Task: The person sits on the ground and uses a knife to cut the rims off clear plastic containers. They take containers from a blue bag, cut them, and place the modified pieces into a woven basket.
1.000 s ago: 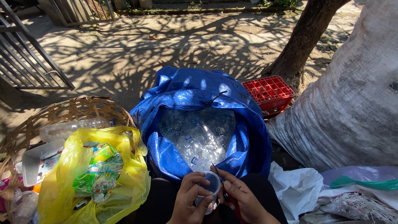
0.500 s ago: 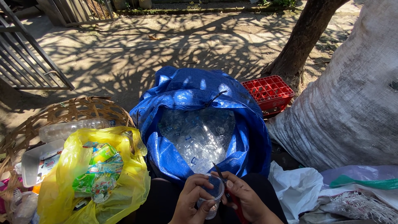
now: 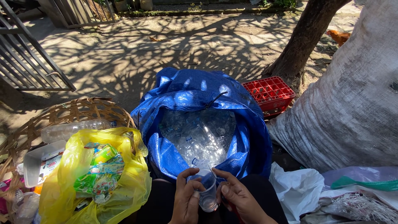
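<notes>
Two hands at the bottom centre of the frame, one small clear plastic cup (image 3: 206, 191) between them. Left hand (image 3: 186, 203) wraps its fingers around the cup's left side, gripping it; right hand (image 3: 240, 199) holds the right side, thumb near the rim. The cup is see-through, slightly crumpled, its mouth tilted up and toward the camera, held just below the sack's near edge. One large blue woven plastic sack (image 3: 199, 120) at mid-frame, open, filled with many clear plastic bottles and cups, too many to count. One yellow plastic bag (image 3: 66, 191) at lower left holding colourful wrappers. One woven bamboo basket (image 3: 74, 112) behind it, with one clear plastic bottle (image 3: 70, 129) lying in it. One red plastic crate (image 3: 269, 92) right of centre. One big white woven sack (image 3: 352, 95) at right. One tree trunk (image 3: 302, 45) at upper right.
</notes>
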